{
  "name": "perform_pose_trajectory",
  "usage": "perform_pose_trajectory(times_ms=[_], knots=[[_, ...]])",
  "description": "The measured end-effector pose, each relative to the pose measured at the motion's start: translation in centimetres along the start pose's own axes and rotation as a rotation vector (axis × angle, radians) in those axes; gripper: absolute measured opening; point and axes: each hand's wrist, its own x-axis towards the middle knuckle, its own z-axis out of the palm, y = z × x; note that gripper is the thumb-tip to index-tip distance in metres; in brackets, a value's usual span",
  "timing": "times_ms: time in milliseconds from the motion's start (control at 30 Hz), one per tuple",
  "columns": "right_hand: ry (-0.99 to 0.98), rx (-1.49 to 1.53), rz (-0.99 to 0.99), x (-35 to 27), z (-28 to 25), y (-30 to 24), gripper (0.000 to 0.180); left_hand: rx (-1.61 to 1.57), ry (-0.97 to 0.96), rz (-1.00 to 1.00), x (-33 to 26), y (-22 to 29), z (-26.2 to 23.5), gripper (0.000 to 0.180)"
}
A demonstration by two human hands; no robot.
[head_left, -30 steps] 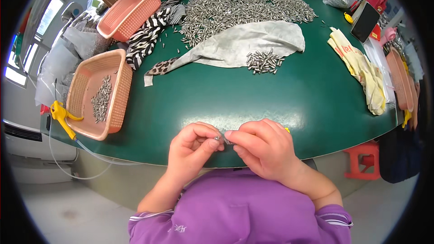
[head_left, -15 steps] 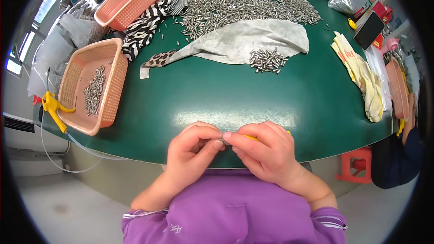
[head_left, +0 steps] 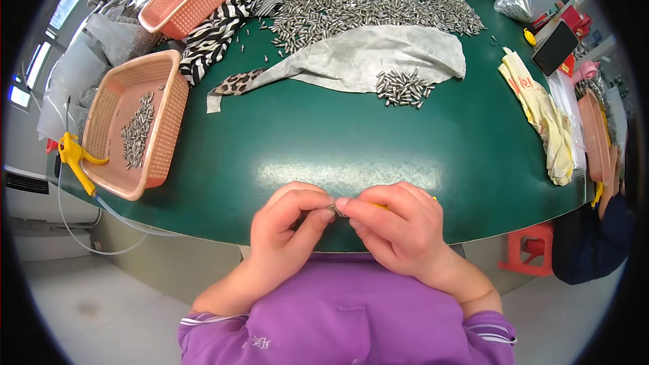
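My left hand [head_left: 287, 226] is closed at the near edge of the green table, its thumb and forefinger pinching a small metal part [head_left: 336, 210]. Against it from the other side, my right hand [head_left: 409, 226] is closed round a slim yellow-handled tool [head_left: 380, 205]. Fingers cover most of that tool, and its working end is hidden. Beyond the hands, a small pile of metal pins [head_left: 403, 89] lies at the front edge of a grey cloth [head_left: 365, 54]. Behind the cloth spreads a large heap of similar metal pins [head_left: 378, 0].
To the left stands a pink basket [head_left: 165, 138] with some metal pins inside, beside a yellow air gun [head_left: 78, 161] on a hose. Another pink basket [head_left: 196, 3] and a zebra-striped cloth [head_left: 209, 40] are farther back. Pale gloves [head_left: 537, 108] and a phone [head_left: 556, 47] lie right.
The whole view has shifted slightly. Both hands keep nearly the same pinch and place, with only tiny finger movement visible.
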Motion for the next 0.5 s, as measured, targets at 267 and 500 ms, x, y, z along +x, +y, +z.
perform_pose_trajectory(times_ms=[267,500], knots=[[0.099,-0.093,-0.031,-0.33,0.11,0.52,0.044,-0.035,-0.015,-0.094,-0.16,0.19,-0.20,0.008],[0.025,-0.006,-0.032,-0.21,0.11,0.21,0.036,-0.073,-0.008,-0.069,-0.21,0.02,-0.09,0.009]])
